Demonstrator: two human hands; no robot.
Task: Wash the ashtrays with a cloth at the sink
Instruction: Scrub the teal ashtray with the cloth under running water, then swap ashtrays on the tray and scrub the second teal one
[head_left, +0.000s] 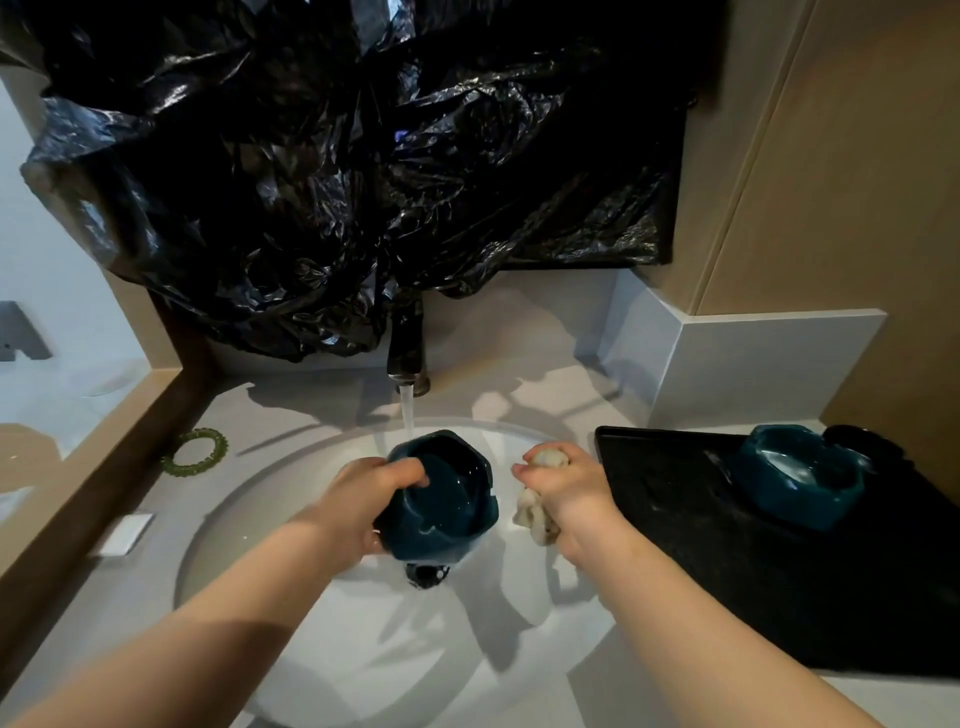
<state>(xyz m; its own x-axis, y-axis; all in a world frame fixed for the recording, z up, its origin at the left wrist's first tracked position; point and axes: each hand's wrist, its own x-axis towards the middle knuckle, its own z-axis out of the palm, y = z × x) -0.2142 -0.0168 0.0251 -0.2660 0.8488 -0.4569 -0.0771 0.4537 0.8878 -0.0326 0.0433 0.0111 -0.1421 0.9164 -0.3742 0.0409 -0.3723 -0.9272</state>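
My left hand (358, 506) grips a dark teal ashtray (447, 499) by its left rim and holds it tilted over the white sink (270, 525), under the stream of water from the dark faucet (408, 353). To the right of it, my right hand (566, 488) squeezes a wet pale cloth (532, 512), whose ends stick out above and below the fist. A second teal ashtray (802, 475) stands upright on the black tray (727, 582) at the right.
Crumpled black plastic sheeting (337, 171) hangs over the wall behind the faucet. A green ring (195, 449) and a small white packet (124, 532) lie on the counter left of the sink. The dark drain (427, 574) shows below the held ashtray.
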